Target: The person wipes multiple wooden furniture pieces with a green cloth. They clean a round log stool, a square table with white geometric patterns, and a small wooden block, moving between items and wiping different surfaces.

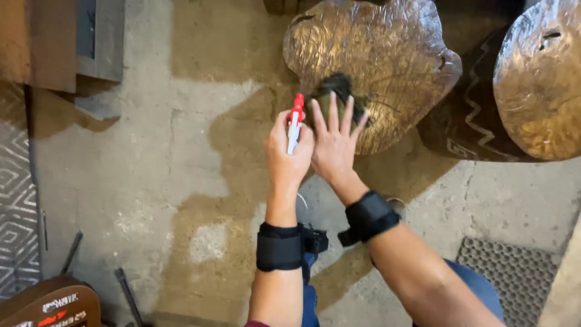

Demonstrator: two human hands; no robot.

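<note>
My left hand (288,152) is closed around a white spray bottle with a red nozzle (296,121), held upright just in front of a glossy brown wooden stool top (387,54). My right hand (334,140) lies flat with fingers spread on a dark cloth (341,88) at the stool's near edge. The cloth is partly hidden under the fingers. Both wrists carry black straps.
A second glossy wooden stool (538,79) stands at the right, with a carved dark base (466,121) between the two. The concrete floor (151,169) has damp stains. A patterned mat (15,200) lies at left, a metal grate (514,272) at lower right, a brown object (51,303) at bottom left.
</note>
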